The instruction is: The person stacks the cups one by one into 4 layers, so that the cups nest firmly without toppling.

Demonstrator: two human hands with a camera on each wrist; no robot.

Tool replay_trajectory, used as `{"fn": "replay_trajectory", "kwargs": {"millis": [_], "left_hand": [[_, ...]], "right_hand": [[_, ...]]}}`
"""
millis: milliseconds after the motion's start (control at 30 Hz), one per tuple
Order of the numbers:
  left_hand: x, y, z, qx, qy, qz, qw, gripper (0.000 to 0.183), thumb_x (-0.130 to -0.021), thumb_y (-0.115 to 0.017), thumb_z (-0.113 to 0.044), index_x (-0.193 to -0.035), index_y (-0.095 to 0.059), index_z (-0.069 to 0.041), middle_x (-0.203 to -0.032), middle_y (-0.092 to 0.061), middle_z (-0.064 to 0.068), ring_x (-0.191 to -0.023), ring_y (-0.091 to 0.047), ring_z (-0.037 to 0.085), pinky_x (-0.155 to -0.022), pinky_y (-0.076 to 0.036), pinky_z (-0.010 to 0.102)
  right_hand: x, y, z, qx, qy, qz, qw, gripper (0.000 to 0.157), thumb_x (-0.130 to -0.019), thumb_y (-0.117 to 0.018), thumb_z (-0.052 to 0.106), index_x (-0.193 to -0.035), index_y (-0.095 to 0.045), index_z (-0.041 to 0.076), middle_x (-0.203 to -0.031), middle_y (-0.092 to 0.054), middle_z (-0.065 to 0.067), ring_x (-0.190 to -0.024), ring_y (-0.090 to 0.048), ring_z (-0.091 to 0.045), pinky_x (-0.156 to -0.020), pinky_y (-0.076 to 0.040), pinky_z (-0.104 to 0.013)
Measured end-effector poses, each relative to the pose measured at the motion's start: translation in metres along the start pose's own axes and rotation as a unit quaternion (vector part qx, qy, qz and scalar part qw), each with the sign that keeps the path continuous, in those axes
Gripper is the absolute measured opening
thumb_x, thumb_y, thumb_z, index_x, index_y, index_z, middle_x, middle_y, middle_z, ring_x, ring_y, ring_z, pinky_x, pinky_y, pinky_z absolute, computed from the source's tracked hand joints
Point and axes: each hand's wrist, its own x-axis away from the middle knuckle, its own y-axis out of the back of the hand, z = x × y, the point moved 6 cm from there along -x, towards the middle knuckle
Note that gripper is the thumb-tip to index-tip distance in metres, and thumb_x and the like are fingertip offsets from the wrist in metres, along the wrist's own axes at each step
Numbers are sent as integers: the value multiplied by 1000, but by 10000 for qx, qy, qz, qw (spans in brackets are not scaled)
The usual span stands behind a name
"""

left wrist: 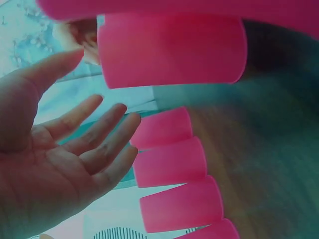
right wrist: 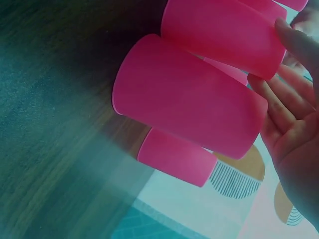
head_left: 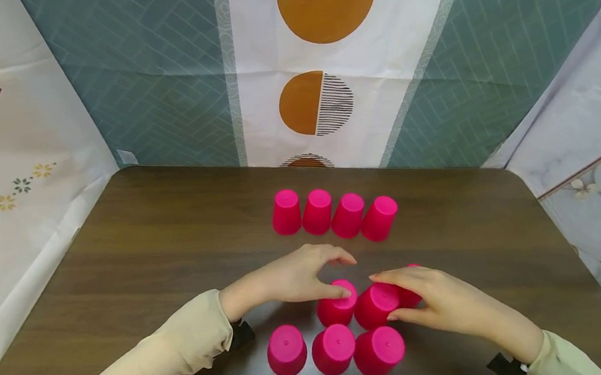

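Upside-down pink cups stand on the table in rows. My left hand (head_left: 302, 274) hovers with fingers apart and relaxed; its thumb overlaps the left cup of the middle row (head_left: 333, 314) in the head view. In the left wrist view nothing lies between the left hand's fingers (left wrist: 112, 132). My right hand (head_left: 438, 298) spans the neighbouring middle-row cup (head_left: 372, 309), pinching its top end between thumb and fingertips, as the right wrist view shows on that cup (right wrist: 224, 35). Behind the right hand, another cup (head_left: 410, 299) is partly hidden.
A front row holds three cups, left (head_left: 287, 351), centre (head_left: 333, 351) and right (head_left: 379, 353). Farther back stands a row of several pink cups (head_left: 317, 213). Patterned cloth (head_left: 167, 91) hangs behind the dark wooden table (head_left: 135, 249).
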Motion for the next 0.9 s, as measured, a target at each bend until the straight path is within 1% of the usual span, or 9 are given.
{"fn": "replay_trajectory", "kwargs": {"millis": [133, 233, 300, 400, 467, 533, 767, 833, 900], "left_hand": [[3, -8, 2, 59, 32, 163, 9998, 52, -78, -74, -29, -125, -56, -16, -121, -57, -3, -110, -53, 16, -89, -46, 28], [3, -13, 4, 169, 43, 248, 9995, 54, -76, -76, -29, -124, -56, -17, -121, -57, -3, -106, -53, 12, -85, -47, 25], [3, -15, 5, 214, 31, 275, 9994, 55, -75, -77, -30, -124, -56, -17, -119, -58, -4, -104, -52, 10, -84, -46, 24], [4, -18, 7, 198, -38, 273, 9994, 53, -74, -78, -30, -122, -58, -17, -114, -58, -7, -101, -50, 6, -83, -46, 22], [5, -20, 9, 179, -62, 250, 9995, 52, -74, -78, -29, -121, -59, -18, -111, -58, -10, -99, -50, 5, -82, -46, 21], [7, -22, 11, 212, -73, 205, 9995, 51, -74, -79, -27, -120, -59, -18, -108, -58, -11, -98, -50, 4, -82, -47, 21], [14, -24, 20, 576, -29, -18, 9983, 48, -73, -79, -25, -117, -60, -17, -105, -60, -11, -96, -53, 4, -84, -50, 28], [16, -24, 21, 580, -16, -67, 9983, 48, -73, -79, -26, -116, -61, -17, -105, -61, -11, -96, -53, 4, -84, -49, 27], [18, -23, 22, 587, -4, -139, 9982, 48, -72, -80, -26, -116, -61, -17, -103, -61, -12, -95, -53, 4, -83, -49, 27]], "right_hand": [[-2, 0, 0, 76, 175, -7, 9998, 57, -79, -74, 32, -130, -53, 17, -121, -60, 4, -103, -59, -14, -79, -54, -30], [-4, 3, 1, 229, 323, -88, 9992, 52, -80, -72, 36, -126, -57, 14, -121, -60, 2, -105, -59, -16, -81, -53, -28], [-6, 6, 2, 318, 395, -174, 9986, 51, -79, -74, 35, -123, -59, 13, -121, -60, 2, -106, -59, -16, -85, -50, -21], [-11, 14, 2, 353, 428, -338, 9979, 52, -76, -78, 31, -122, -60, 13, -121, -60, 2, -107, -59, -15, -92, -41, -11], [-14, 20, 2, 327, 440, -427, 9976, 52, -76, -78, 30, -122, -60, 13, -121, -60, 2, -108, -58, -16, -95, -35, -8], [-18, 26, 0, 315, 414, -506, 9974, 52, -76, -77, 31, -122, -60, 13, -121, -60, 2, -108, -58, -15, -96, -34, -7], [-33, 42, -13, -7, 334, -632, 9974, 56, -72, -81, 22, -122, -60, 12, -120, -60, 1, -110, -58, -13, -92, -41, -12], [-41, 49, -18, -19, 321, -715, 9969, 55, -73, -81, 24, -122, -60, 13, -119, -61, 2, -110, -57, -11, -92, -42, -13], [-51, 57, -22, 10, 316, -867, 9957, 55, -71, -82, 24, -121, -61, 12, -117, -62, 3, -105, -59, -10, -89, -44, -13]]}}
